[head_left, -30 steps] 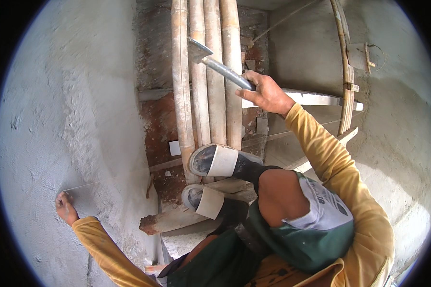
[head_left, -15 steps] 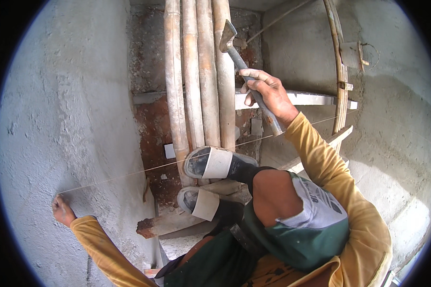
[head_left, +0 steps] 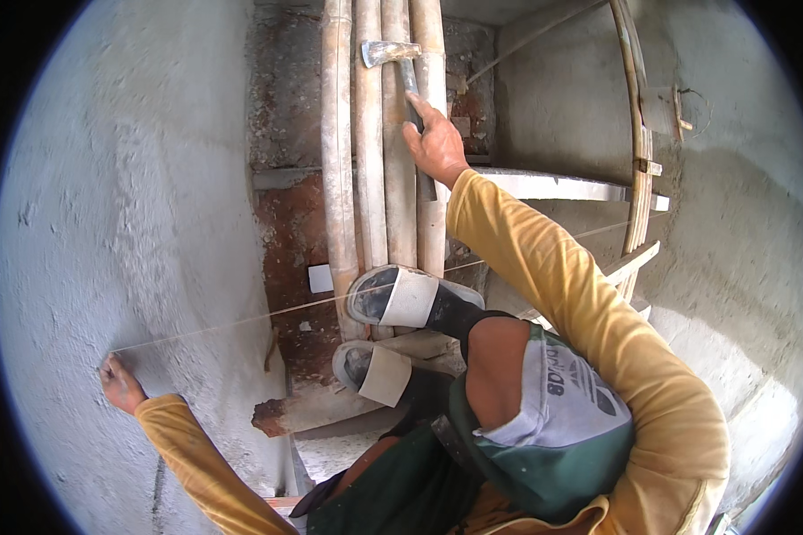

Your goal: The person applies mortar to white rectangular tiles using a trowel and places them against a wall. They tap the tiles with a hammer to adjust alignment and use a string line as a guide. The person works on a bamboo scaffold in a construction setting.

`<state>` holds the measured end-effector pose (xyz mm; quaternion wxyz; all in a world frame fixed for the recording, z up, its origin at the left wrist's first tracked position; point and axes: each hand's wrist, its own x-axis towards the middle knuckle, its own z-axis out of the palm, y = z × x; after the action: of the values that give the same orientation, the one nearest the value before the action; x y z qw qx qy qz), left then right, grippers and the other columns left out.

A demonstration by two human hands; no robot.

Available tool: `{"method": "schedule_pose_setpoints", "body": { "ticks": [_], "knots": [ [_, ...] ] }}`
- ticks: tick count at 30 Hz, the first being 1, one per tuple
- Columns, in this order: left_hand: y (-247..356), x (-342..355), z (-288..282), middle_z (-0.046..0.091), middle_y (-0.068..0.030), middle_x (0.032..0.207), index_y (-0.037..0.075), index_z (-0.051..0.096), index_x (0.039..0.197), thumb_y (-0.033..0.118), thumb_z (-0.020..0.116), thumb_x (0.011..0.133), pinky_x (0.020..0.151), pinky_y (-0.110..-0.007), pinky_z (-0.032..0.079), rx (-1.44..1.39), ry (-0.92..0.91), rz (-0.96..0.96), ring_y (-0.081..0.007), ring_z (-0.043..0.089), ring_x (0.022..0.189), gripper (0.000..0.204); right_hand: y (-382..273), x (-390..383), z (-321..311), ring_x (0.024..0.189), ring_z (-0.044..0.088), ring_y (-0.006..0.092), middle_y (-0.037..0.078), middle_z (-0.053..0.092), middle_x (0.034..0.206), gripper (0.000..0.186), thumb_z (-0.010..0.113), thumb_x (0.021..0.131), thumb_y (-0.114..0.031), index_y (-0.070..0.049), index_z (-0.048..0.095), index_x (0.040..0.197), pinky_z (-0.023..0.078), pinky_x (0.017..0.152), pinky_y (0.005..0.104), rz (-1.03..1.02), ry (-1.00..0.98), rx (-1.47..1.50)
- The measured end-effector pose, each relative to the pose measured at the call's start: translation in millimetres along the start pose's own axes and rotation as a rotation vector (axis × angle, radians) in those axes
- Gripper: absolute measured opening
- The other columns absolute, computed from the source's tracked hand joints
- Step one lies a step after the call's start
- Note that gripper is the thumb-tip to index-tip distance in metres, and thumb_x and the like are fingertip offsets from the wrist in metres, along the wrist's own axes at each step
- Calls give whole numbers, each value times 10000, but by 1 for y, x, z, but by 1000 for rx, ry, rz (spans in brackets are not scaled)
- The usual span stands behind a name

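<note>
My left hand is closed against the plastered wall on the left, fingertips pinched at the end of a taut thin string. Whether a nail is in that pinch too is hidden. On the bamboo poles ahead lies a mason's hammer with a flared blade and a blunt end. My right hand is over its handle, gripping it with the index finger stretched along it. From the left wall the string runs over my sandalled feet and under my right sleeve toward the right wall.
My feet in sandals rest on the poles. Upright bamboo and a wooden board stand at right. A pale beam crosses beyond the poles. Far below lies a reddish, rubble-strewn floor. A white container hangs by the right wall.
My right hand has moved forward and left, lowering the hammer from the air onto the bamboo poles; its head has turned sideways. My left hand stays at the wall with the string.
</note>
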<state>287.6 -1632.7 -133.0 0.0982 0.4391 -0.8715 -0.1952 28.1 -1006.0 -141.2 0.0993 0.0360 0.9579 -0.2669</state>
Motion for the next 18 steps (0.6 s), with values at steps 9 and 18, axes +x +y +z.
{"method": "schedule_pose_setpoints", "body": {
  "ticks": [9, 18],
  "knots": [
    [7, -6, 0, 670, -52, 817, -7, 687, 929, 313, 634, 907, 730, -294, 470, -89, 15, -28, -149, 578, 748, 326, -2, 5, -9, 1228, 508, 387, 296, 450, 1370, 760, 604, 876, -347, -28, 266, 1477, 406, 1046, 420, 18, -213, -215],
    [-5, -10, -5, 698, -80, 864, -15, 693, 948, 293, 633, 909, 754, -299, 480, -25, 9, 45, -165, 618, 788, 317, -13, 21, -53, 1464, 123, 347, 144, 170, 1578, 1194, 736, 646, -674, -221, 94, 1545, 102, 1169, 587, -720, -550, -1040]
  ]
}}
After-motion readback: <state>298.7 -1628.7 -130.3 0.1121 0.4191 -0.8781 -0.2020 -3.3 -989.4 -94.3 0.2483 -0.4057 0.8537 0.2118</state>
